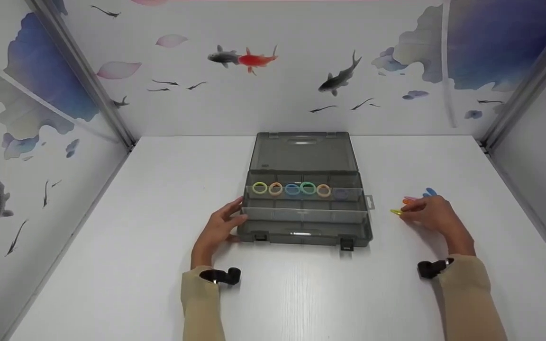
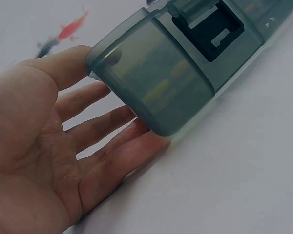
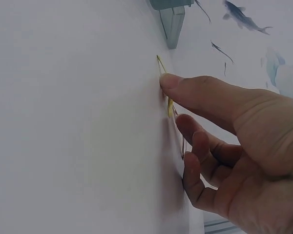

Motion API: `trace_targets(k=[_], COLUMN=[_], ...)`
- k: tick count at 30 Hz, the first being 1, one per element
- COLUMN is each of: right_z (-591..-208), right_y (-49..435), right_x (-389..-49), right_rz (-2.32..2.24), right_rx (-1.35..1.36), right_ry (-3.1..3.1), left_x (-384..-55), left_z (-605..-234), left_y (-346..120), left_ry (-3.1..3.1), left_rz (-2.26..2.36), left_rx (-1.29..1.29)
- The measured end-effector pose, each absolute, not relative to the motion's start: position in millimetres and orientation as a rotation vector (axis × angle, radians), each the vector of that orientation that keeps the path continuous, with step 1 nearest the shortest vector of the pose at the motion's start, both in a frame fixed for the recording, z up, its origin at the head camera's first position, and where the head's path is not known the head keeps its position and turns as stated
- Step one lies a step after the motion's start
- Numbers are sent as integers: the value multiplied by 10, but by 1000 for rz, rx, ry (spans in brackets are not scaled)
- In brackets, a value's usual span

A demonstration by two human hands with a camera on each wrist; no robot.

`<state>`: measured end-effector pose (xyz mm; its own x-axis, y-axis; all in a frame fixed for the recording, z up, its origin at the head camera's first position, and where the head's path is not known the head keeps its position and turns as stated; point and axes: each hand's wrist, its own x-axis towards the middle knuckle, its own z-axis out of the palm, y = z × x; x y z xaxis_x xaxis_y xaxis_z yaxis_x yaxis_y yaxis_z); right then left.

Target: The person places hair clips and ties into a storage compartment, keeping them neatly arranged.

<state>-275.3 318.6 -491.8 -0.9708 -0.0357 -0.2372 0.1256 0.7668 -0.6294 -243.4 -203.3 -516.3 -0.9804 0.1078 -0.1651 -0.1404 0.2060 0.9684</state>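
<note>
A smoky grey plastic compartment box (image 1: pixel 306 240) stands with its lid (image 1: pixel 306 156) folded back. My left hand (image 1: pixel 217 227) holds its left front corner, thumb over the rim and fingers along the outer side; the left wrist view shows this hand (image 2: pixel 53 136) close up. In the row behind a clear divider, several coloured rings stand in a line, among them a green ring (image 1: pixel 308 183). On the right, my right hand (image 1: pixel 432 215) pinches a thin yellow ring (image 1: pixel 395 212) at the tabletop. The thumb lies against the yellow ring (image 3: pixel 170 108) in the right wrist view.
Beside the right fingers lie a blue ring (image 1: pixel 429 192) and an orange ring (image 1: pixel 407 201), partly covered by the hand. Two black latches hang at the box front, one a latch (image 1: pixel 347 244) near its right corner. Printed white walls (image 1: pixel 273 109) enclose the white table (image 1: pixel 159 189).
</note>
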Motion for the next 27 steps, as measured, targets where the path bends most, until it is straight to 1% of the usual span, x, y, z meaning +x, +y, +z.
trace_targets(k=[21,27], right_z=[-4912,-4845], right_y=[3220,3174], right_x=[-2779,-2760], right_rz=[-992,-1032], right_rx=[22,-11], right_ry=[2735,2772], left_x=[-2420,-2428], left_z=[-5157,-5160], left_y=[-2020,-2025], left_ry=[2252,2251], left_rz=[1887,1879], left_rx=[-31,-36])
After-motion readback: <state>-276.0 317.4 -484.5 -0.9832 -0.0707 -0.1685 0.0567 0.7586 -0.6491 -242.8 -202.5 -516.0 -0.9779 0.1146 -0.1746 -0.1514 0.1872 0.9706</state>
